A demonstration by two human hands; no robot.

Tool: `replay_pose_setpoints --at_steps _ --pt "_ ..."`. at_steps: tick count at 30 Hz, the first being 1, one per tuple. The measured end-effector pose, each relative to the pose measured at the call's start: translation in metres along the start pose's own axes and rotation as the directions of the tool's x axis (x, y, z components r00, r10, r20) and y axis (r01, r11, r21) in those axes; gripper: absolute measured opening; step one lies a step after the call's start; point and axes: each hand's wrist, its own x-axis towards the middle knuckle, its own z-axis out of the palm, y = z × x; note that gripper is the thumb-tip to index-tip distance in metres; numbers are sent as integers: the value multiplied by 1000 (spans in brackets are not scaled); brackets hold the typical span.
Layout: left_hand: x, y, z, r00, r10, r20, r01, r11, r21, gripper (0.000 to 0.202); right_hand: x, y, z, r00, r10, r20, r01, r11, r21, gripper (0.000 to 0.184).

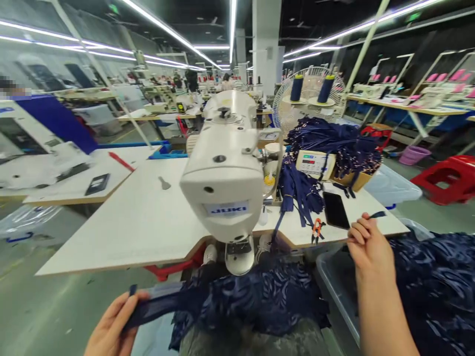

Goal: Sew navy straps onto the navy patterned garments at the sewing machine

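My left hand (118, 316) is closed on the strap end of a dark navy patterned garment (252, 296), which lies spread over my lap. On the right, my right hand (367, 242) pinches a short navy strap (378, 214), its tip poking out past the fingers near the table's front edge. Between the hands stands a white sewing machine (222, 183), its narrow arm end above the garment. A bundle of navy straps (299, 190) lies on the table right of the machine. Close to my right hand are a black phone (336, 210) and orange-handled snips (316, 230).
A larger heap of navy straps (330, 138) fills a cardboard box behind the control panel (315, 164). Two navy thread cones (296, 89) stand before a fan. At right, a clear plastic bin (334, 287) sits beside more navy garments (438, 282). A red stool (449, 178) stands beyond.
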Motion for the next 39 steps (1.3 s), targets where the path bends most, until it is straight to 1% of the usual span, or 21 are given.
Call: replay_pose_setpoints --at_steps 1,3,4,5,6,7,8,9,10,11,14,16,19,21,25,30,31,33,36,37,39 --pt "-7 3 8 993 17 118 -14 1000 -19 53 -6 0 -2 1000 -4 -16 3 999 -45 22" --pt "-29 13 29 934 90 346 -118 991 60 42 -25 9 2 998 45 33 -33 952 -304 29" --pt "-42 19 42 896 120 427 -181 978 106 38 -38 16 8 988 119 99 -57 874 -483 31" --pt "-55 24 56 856 141 497 -240 960 141 33 -52 25 14 957 229 181 -57 754 -654 32" --pt "-68 29 70 810 139 570 -284 943 173 29 -66 33 22 893 367 261 -30 627 -778 30" --pt "-80 33 83 749 142 647 -335 924 184 26 -80 41 30 806 494 328 18 532 -846 29" --pt "-90 36 95 693 151 705 -389 902 189 24 -93 49 38 715 586 381 84 469 -879 29" --pt "-99 37 105 655 178 735 -437 882 176 21 -104 55 45 649 632 424 155 436 -886 29" --pt "-106 38 114 635 201 746 -467 869 164 19 -114 60 51 610 642 465 228 419 -879 28" --pt "-111 37 120 628 213 749 -474 867 151 18 -121 64 55 594 628 503 297 410 -862 27" --pt "-120 34 128 635 185 750 -406 906 120 22 -130 71 60 606 541 583 431 394 -812 21" --pt "-120 32 127 643 169 747 -367 924 106 18 -130 73 59 616 515 596 463 376 -803 20" --pt "-119 31 125 647 188 739 -360 929 79 15 -128 74 56 664 475 578 482 318 -816 21" --pt "-118 31 125 639 212 740 -394 916 77 19 -129 75 56 670 463 581 497 302 -814 20" --pt "-118 31 127 617 246 748 -503 854 134 12 -137 74 58 624 477 618 527 327 -784 19" --pt "-117 17 129 614 396 683 -675 712 193 8 -147 72 56 593 465 657 502 424 -754 20" --pt "-117 15 129 603 413 683 -695 692 195 8 -147 72 56 586 495 641 470 436 -767 22" --pt "-117 15 126 559 412 720 -724 666 181 9 -144 71 56 584 587 561 367 425 -827 28" --pt "-118 21 122 453 383 805 -779 609 148 18 -138 70 58 581 686 438 231 376 -897 34" --pt "-118 24 121 423 368 828 -795 589 144 21 -137 70 59 564 703 433 228 371 -900 34" --pt "-119 29 120 388 334 859 -816 559 151 24 -135 70 62 511 724 463 284 367 -886 29"
